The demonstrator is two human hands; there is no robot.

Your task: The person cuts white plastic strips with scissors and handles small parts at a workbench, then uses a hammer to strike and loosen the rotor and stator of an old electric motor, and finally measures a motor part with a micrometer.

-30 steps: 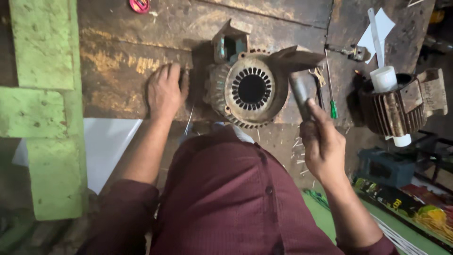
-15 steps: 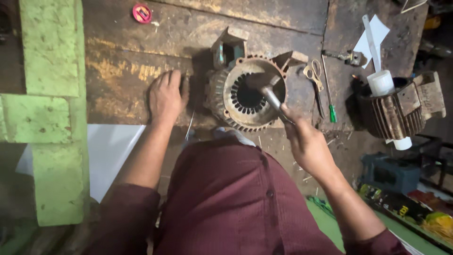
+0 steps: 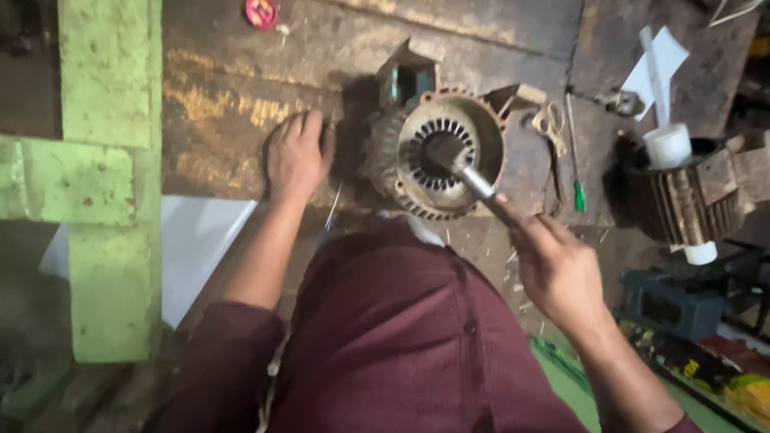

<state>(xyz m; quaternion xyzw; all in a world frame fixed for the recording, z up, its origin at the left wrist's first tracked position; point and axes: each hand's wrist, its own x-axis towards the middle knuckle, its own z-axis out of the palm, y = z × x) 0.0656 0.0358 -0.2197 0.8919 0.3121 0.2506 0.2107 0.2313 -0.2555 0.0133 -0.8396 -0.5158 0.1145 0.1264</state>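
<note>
Your right hand (image 3: 557, 269) was closed around the handle of a hammer (image 3: 465, 168), and that hammer was the thing everything turned on. Its long axis ran on a slant from your fist, low and to the right, up and to the left, so that the dark head sat inside the round opening of the motor housing (image 3: 437, 152), over the ring of slots in its bore. The housing stood on the worn wooden bench (image 3: 224, 88), straight ahead of your body, with its open end facing up at you.

Your left hand (image 3: 295, 156) lay flat and spread on the bench, palm down, holding nothing. Its fingertips rested just beside the housing's left flank; whether they touched the casing could not be told. Both hands were close to the housing, but only the right reached into it, through the tool. A green-handled screwdriver (image 3: 574, 156) lay just to the right of the housing, clear of both hands.
</note>
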